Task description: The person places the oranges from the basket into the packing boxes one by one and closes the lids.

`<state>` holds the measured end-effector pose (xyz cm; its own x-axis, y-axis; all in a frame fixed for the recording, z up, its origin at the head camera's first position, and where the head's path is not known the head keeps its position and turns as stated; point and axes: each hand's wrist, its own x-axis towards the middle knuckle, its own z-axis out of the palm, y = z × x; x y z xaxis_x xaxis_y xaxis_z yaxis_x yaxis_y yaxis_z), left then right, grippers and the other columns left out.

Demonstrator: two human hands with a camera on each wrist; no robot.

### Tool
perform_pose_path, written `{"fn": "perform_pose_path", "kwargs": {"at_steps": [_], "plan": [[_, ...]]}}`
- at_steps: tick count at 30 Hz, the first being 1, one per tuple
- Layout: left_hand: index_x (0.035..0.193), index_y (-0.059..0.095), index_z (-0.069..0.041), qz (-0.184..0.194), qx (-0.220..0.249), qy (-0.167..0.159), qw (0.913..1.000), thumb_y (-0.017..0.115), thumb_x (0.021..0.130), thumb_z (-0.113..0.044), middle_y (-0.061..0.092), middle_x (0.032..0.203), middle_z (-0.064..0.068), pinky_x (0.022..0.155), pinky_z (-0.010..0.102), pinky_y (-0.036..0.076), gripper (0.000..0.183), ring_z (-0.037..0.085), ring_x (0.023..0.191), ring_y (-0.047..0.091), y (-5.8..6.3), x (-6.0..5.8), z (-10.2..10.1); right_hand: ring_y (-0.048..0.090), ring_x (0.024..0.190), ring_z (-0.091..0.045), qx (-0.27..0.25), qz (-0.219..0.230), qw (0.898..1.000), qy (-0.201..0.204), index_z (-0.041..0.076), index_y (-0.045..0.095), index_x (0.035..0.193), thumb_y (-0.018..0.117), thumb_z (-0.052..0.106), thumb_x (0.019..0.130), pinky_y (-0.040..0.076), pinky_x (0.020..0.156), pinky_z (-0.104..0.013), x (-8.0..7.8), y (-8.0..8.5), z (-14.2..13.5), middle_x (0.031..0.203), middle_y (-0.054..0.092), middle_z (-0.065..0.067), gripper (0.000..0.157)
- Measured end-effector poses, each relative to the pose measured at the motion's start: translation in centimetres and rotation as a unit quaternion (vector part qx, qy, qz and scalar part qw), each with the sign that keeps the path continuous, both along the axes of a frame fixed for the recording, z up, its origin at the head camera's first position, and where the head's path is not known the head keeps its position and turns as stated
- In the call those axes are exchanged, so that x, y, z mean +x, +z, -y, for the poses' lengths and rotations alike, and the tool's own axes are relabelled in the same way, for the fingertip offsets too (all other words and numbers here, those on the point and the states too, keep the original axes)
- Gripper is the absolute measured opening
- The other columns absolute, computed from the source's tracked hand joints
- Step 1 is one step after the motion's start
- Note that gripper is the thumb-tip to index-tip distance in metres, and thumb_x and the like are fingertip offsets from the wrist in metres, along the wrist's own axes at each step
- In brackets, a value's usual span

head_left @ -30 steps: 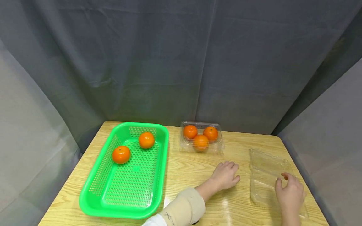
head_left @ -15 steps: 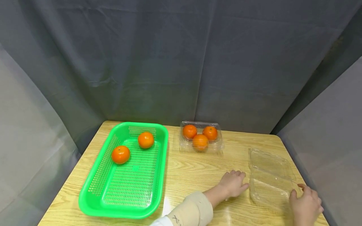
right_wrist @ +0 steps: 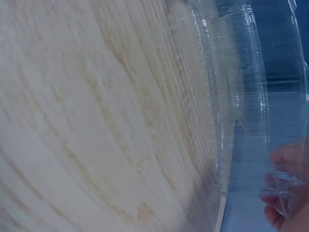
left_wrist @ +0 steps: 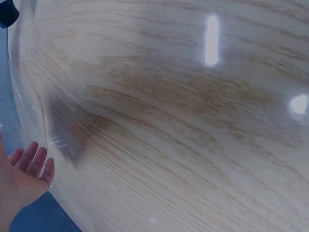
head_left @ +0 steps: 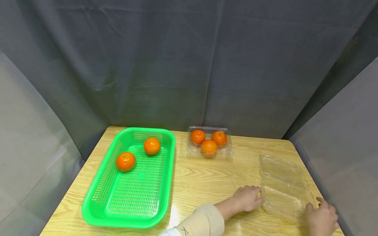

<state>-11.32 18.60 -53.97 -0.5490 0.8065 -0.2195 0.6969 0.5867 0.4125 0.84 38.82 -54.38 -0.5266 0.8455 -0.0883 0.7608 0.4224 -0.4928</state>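
Note:
At the right of the table lies a clear plastic clamshell container [head_left: 283, 193], spread out with its two halves side by side. My left hand [head_left: 248, 198] is at its left edge, the fingertips touching or just beside the plastic. In the left wrist view the fingers of that hand [left_wrist: 31, 174] look relaxed and hold nothing. My right hand [head_left: 322, 216] is at the container's right end. The right wrist view shows curled fingers [right_wrist: 285, 154] around the clear plastic edge, partly cut off by the frame.
A green plastic basket [head_left: 88, 203] with two orange fruits [head_left: 125, 161] stands on the left. At the back middle, another clear container [head_left: 192, 153] holds three orange fruits [head_left: 209, 148]. Grey curtains [head_left: 159, 65] surround the wooden table [head_left: 200, 177].
My right hand has moved right and nearer to me, from over the container to its right end. My left hand has moved right, up to the container's left edge.

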Motion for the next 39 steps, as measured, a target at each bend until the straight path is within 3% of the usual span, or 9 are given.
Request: {"fn": "perform_pose_path", "kwargs": {"at_steps": [7,15,19,25,29,33,39], "plan": [[0.130,0.046,-0.025,-0.003,-0.002,-0.007,1.0000,0.037,0.094,-0.049,0.046,0.132,-0.012,0.091,0.025,0.043,0.044,0.006,0.119,0.046,0.1,0.3,-0.1,0.042,0.095,-0.051,0.034,-0.049,0.998,0.019,-0.012,0.046,0.115,0.036,0.005,0.081,0.033,0.079,-0.058,0.2,-0.8,-0.2,0.103,0.049,-0.033,0.040],[0.127,0.048,-0.024,0.011,0.004,-0.011,0.9999,0.039,0.094,-0.046,0.050,0.128,-0.012,0.088,0.025,0.045,0.041,0.007,0.114,0.050,-0.2,0.3,0.3,0.046,0.088,-0.047,0.036,-0.099,0.994,0.022,-0.015,0.047,0.112,0.037,-0.001,0.078,0.034,0.075,-0.053,0.3,-1.2,0.5,0.094,0.049,-0.032,0.038],[0.126,0.048,-0.024,0.032,0.013,0.004,0.9994,0.040,0.093,-0.046,0.051,0.126,-0.012,0.088,0.024,0.044,0.041,0.006,0.112,0.050,-0.3,0.3,0.5,0.044,0.090,-0.046,0.036,-0.106,0.994,0.015,-0.014,0.046,0.113,0.037,-0.001,0.077,0.033,0.076,-0.053,0.3,-1.5,1.0,0.095,0.047,-0.031,0.039],[0.124,0.048,-0.018,0.090,0.052,0.052,0.9932,0.045,0.092,-0.043,0.055,0.120,-0.008,0.084,0.021,0.045,0.041,0.007,0.104,0.055,-0.5,-0.1,0.9,0.043,0.090,-0.044,0.041,-0.108,0.993,0.017,-0.014,0.046,0.113,0.035,-0.002,0.077,0.033,0.074,-0.053,0.2,-1.7,1.7,0.094,0.045,-0.029,0.040],[0.128,0.045,-0.014,0.149,0.081,0.096,0.9809,0.051,0.089,-0.041,0.053,0.121,-0.003,0.084,0.024,0.047,0.047,0.010,0.103,0.055,-0.5,-0.3,1.1,0.043,0.088,-0.043,0.051,-0.114,0.992,0.029,-0.014,0.047,0.112,0.036,-0.003,0.077,0.033,0.072,-0.052,0.2,-1.7,2.2,0.092,0.047,-0.029,0.038],[0.133,0.039,-0.011,0.206,0.117,0.141,0.9612,0.056,0.087,-0.040,0.049,0.128,0.003,0.092,0.030,0.044,0.057,0.017,0.115,0.049,-0.8,-0.5,1.2,0.044,0.088,-0.043,0.037,-0.102,0.993,0.044,-0.014,0.047,0.114,0.037,-0.003,0.078,0.035,0.072,-0.052,-0.2,-1.7,2.6,0.094,0.047,-0.029,0.039],[0.138,0.032,-0.007,0.285,0.174,0.190,0.9232,0.067,0.080,-0.030,0.052,0.124,0.007,0.093,0.030,0.043,0.072,0.021,0.114,0.050,-1.0,-1.3,1.4,0.045,0.088,-0.042,0.028,-0.097,0.994,0.043,-0.014,0.047,0.115,0.036,-0.003,0.081,0.036,0.070,-0.052,-0.5,-1.5,3.4,0.094,0.047,-0.028,0.038]]}}
